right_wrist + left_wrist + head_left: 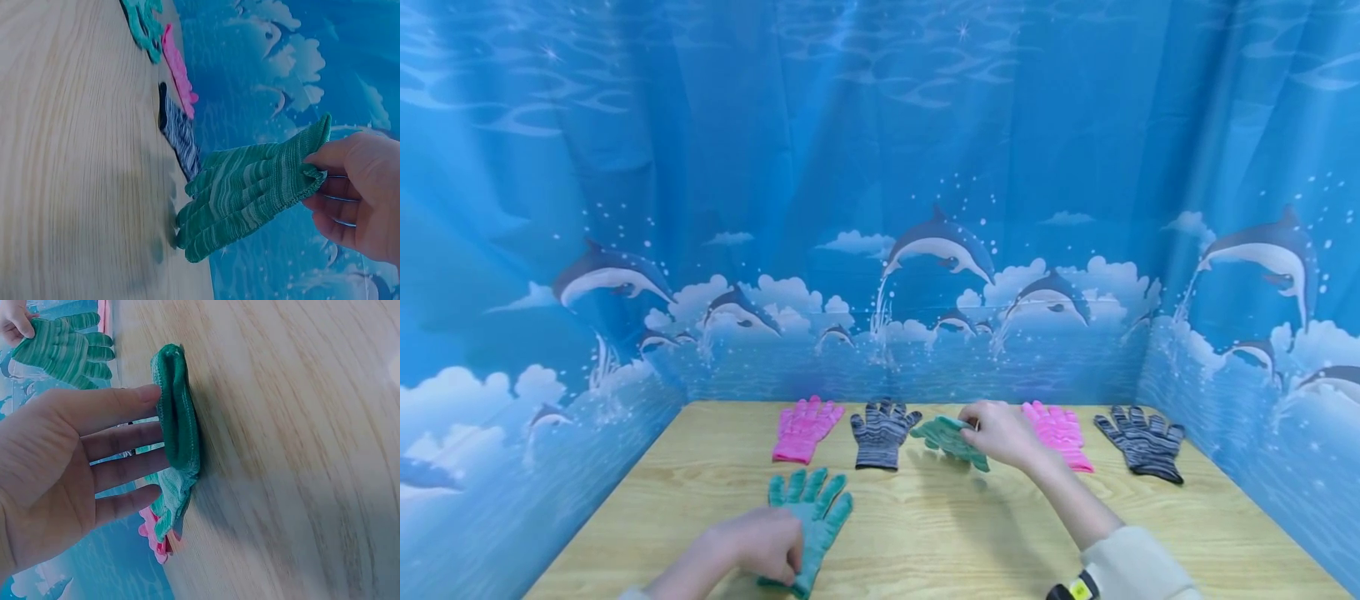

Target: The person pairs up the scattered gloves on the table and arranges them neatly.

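Observation:
My left hand [767,542] is at the cuff of a green knit glove [820,515] at the front of the table. In the left wrist view, the thumb and fingertips of that hand [56,462] pinch the cuff [181,412], whose opening shows. My right hand [1003,433] holds a second green striped glove [951,437] above the table's back part. Seen from the right wrist, the thumb and fingers [331,153] grip its cuff, and the glove's fingers [212,231] point down toward the wood.
Along the table's [910,542] back lie a pink glove [807,429], a grey-black glove [883,435], another pink glove [1060,433], partly behind the right arm, and another grey-black glove [1142,443]. A blue dolphin-print curtain [880,167] closes off the back and sides.

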Motion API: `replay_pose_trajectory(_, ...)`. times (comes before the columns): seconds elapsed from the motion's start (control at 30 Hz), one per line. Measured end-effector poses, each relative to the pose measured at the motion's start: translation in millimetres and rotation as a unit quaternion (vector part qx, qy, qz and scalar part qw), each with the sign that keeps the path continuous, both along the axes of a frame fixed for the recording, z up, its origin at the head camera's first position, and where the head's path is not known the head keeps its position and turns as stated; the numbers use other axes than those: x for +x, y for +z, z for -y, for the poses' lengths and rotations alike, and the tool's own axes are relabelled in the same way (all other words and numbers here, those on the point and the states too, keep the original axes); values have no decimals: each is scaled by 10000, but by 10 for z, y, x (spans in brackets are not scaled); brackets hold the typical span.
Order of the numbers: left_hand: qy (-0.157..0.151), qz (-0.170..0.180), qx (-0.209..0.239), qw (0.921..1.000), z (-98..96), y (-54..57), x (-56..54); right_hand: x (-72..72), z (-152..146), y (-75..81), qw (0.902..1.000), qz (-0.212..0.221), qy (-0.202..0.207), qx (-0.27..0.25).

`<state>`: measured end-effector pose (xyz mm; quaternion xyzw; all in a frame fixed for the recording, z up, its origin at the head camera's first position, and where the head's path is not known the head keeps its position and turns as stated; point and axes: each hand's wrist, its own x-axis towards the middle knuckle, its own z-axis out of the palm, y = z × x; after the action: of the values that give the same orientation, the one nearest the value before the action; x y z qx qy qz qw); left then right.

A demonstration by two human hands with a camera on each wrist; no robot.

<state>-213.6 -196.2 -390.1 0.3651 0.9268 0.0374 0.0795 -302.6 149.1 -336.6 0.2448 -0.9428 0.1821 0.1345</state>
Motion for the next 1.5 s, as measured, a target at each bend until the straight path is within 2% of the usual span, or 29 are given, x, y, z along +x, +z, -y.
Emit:
replay_pose_trajectory(0.07, -53, -32, 6, 10000, 18, -1, -13, 26, 60, 22, 10000, 35, 32, -83)
replay_pose_trajectory(0.13, -225, -265, -5, 9994, 27, 3, -29, 49, 112, 36, 9999, 82, 71, -124)
replay_pose_trajectory(0.2, -515, -729, -22, 9960, 31, -1, -47, 66, 153, 36, 9999, 66, 132, -90)
replay_pose_trajectory(0.27, -799, -1246, -25, 9890, 38, -14, -67, 75, 186, 22, 9998, -31, 215, -19)
replay_pose_trajectory(0.37, -1025, -1766, -16, 9789, 49, -37, -85, 81, 229, -8, 9989, -278, 362, 116)
replay_pose_trajectory(0.47, -1024, -1987, 7, 9747, 75, -54, -89, 84, 283, -40, 9975, -482, 495, 155)
replay_pose_trajectory(0.63, -829, -2307, 287, 9691, 147, -76, -112, 125, 410, -64, 9963, -661, 544, 15)
replay_pose_trajectory(0.87, -158, -2229, 378, 9740, 270, -50, -207, 180, 654, -79, 9924, -1076, 542, -263)
replay_pose_trajectory(1.0, -141, -2393, 457, 9698, 347, -53, -287, 206, 794, -86, 9917, -1050, 606, -432)
replay_pose_trajectory(1.13, -278, -2520, 782, 9642, 413, -51, -342, 192, 943, -126, 9860, -1418, 657, -575)
replay_pose_trajectory(1.2, -297, -2511, 916, 9632, 438, -46, -358, 190, 1015, -152, 9822, -1583, 732, -694)
replay_pose_trajectory(1.27, -193, -2350, 1072, 9659, 454, -35, -370, 191, 1089, -176, 9791, -1680, 803, -820)
replay_pose_trajectory(1.33, 79, -2058, 1243, 9706, 464, -22, -379, 196, 1164, -200, 9759, -1784, 875, -907)
replay_pose_trajectory(1.4, 582, -1706, 1414, 9734, 466, -8, -385, 199, 1241, -231, 9723, -1926, 920, -956)
replay_pose_trajectory(1.47, 1257, -1337, 1589, 9701, 463, 2, -396, 207, 1319, -264, 9671, -2173, 956, -913)
replay_pose_trajectory(1.5, 1591, -1182, 1689, 9655, 461, 6, -401, 213, 1357, -284, 9645, -2289, 982, -879)
